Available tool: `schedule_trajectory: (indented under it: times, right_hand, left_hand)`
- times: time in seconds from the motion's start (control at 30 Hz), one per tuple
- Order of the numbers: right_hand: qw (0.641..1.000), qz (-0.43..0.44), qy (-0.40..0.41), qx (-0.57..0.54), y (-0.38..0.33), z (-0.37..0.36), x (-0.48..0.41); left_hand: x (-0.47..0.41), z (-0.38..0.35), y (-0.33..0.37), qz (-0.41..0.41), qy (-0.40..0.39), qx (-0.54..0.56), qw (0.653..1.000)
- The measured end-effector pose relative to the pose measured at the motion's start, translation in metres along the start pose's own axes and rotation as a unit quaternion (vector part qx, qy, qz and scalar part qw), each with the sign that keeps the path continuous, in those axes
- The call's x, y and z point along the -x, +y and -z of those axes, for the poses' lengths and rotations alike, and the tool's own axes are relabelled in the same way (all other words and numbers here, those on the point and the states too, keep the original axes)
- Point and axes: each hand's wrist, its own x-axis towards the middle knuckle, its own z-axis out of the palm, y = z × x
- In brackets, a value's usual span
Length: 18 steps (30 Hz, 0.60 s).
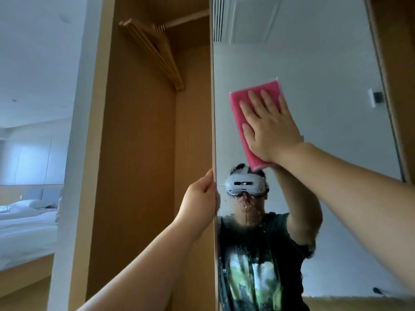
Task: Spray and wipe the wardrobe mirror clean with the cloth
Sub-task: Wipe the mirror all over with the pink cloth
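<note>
The person's right hand point(267, 126) is flat, fingers straight, pressing the pink cloth point(243, 96) high on the mirror point(325, 86) while the left hand point(199, 198) grips the mirror's edge, so the spray drips point(247, 213) lower down could run and dry streaky before the cloth reaches them.

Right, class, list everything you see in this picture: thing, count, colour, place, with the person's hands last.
wardrobe: one, light brown, open, centre.
mirror: one, silvery, on the wardrobe door at right, droplets low down.
cloth: one, pink, flat on the mirror.
rail: one, pale, top of wardrobe.
hangers: several, wooden, on the rail.
bed: one, white, far left.
left hand: one, grips the mirror's left edge.
right hand: one, pressed flat on the cloth.
</note>
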Motion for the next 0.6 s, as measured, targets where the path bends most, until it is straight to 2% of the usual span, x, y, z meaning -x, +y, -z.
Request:
schedule_trajectory:
  times: [0.27,0.6]
  right_hand:
    - [0.999,-0.022,0.022,0.032,-0.026,0.007,-0.055]
    - [0.998,0.049,0.023,0.019,-0.042,-0.004,-0.025]
  left_hand:
    - [0.008,0.006,0.000,-0.053,-0.023,-0.083,0.995]
    - [0.006,0.006,-0.002,-0.042,-0.016,-0.096,0.994]
